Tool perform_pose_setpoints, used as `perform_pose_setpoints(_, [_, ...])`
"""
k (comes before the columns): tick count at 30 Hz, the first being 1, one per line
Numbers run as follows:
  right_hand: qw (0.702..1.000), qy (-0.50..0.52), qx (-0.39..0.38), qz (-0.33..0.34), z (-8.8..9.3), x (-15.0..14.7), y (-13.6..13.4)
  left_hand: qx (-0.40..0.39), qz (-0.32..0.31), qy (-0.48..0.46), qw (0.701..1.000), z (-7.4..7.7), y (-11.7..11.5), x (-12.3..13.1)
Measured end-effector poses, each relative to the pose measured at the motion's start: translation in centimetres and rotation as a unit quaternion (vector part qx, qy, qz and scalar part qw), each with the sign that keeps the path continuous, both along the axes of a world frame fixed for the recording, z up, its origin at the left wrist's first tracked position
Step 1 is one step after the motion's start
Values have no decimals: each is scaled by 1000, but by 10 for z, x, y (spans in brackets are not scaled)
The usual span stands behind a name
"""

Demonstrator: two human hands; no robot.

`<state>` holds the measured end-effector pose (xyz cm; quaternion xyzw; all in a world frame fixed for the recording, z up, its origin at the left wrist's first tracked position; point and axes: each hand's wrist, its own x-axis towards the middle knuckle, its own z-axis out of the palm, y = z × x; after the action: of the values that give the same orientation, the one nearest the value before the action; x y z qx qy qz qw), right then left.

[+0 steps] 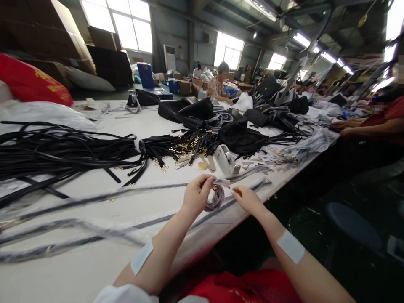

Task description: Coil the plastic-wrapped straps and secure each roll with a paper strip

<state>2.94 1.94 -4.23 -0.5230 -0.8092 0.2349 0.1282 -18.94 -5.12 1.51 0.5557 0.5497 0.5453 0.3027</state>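
Observation:
My left hand [198,192] is closed, thumb against fingers, at the top of a small coiled strap [217,198] that looks wrapped in clear plastic. A short pale strip [223,182] sticks out from that grip toward the right. Just right of the coil, my right hand [248,199] has its thumb and fingertips pressed together; whatever is between them is too small to make out. Behind both hands stands a white tape dispenser [224,161]. Plastic-wrapped straps [94,194] stretch along the table [126,261] on the left, under and beside my forearms.
A large bundle of black straps [69,147] with gold clasps lies at left. Black bags [195,110] are heaped beyond it. A yellow roll [202,166] sits beside the dispenser. One co-worker [218,84] works across the table, another person [378,118] at right. A stool [353,225] stands below.

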Motion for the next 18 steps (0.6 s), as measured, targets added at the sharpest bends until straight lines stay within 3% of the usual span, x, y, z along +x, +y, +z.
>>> perform_pose_setpoints(4, [990, -104, 75, -50, -21, -27, 27, 4, 46, -55, 997, 3, 5, -14])
perform_pose_setpoints(9, [977, -161, 131, -51, -31, -55, 42, -6, 23, -125, 992, -4, 8, -8])
perform_pose_setpoints(11, [974, -153, 156, -54, -21, -56, 45, -13, 13, -162, 987, -5, 8, -5])
perform_pose_setpoints(14, [967, -113, 213, -87, 8, -43, 34, -30, 6, -196, 980, -5, 9, -4])
perform_pose_setpoints(18, [935, -9, 304, -184, 61, -9, -13, -53, -4, -208, 977, -9, 13, -1])
